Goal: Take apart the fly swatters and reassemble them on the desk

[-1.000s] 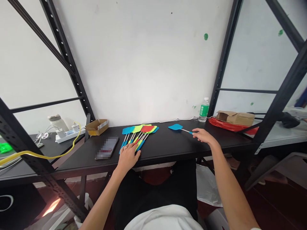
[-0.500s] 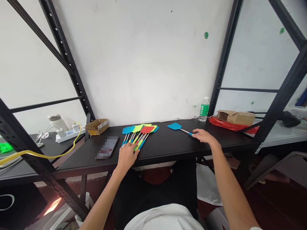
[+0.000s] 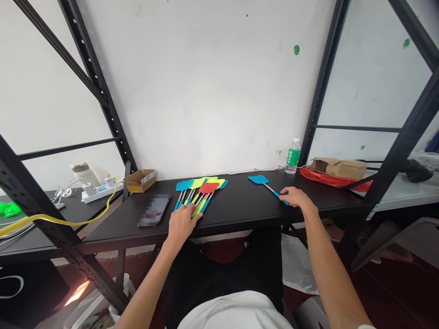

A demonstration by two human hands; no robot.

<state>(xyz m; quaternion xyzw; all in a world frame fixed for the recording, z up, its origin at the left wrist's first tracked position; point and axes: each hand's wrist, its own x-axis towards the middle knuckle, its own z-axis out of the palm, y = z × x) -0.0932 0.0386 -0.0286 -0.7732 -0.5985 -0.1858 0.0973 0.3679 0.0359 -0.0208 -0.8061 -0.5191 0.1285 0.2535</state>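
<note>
Several fly swatters in blue, yellow-green and red lie fanned together on the black table (image 3: 236, 208), heads toward the wall. A red fly swatter (image 3: 208, 187) lies on top of them. My left hand (image 3: 181, 222) is closed over the handles at their near ends, a bit of red showing between thumb and fingers; its grip is partly hidden. To the right, a single blue fly swatter (image 3: 258, 179) lies apart, its head pointing away to the left. My right hand (image 3: 295, 198) pinches its blue handle near the end.
A phone (image 3: 155, 210) and an open cardboard box (image 3: 140, 181) are left of the swatters. A water bottle (image 3: 292, 156) stands at the back right, near a brown carton (image 3: 339, 167) on red plastic (image 3: 312, 176). Black shelf posts (image 3: 320, 87) frame the table.
The single blue fly swatter has shifted right, and its handle now points more toward me. My right hand has moved slightly right with it. The left hand stays on the handles.
</note>
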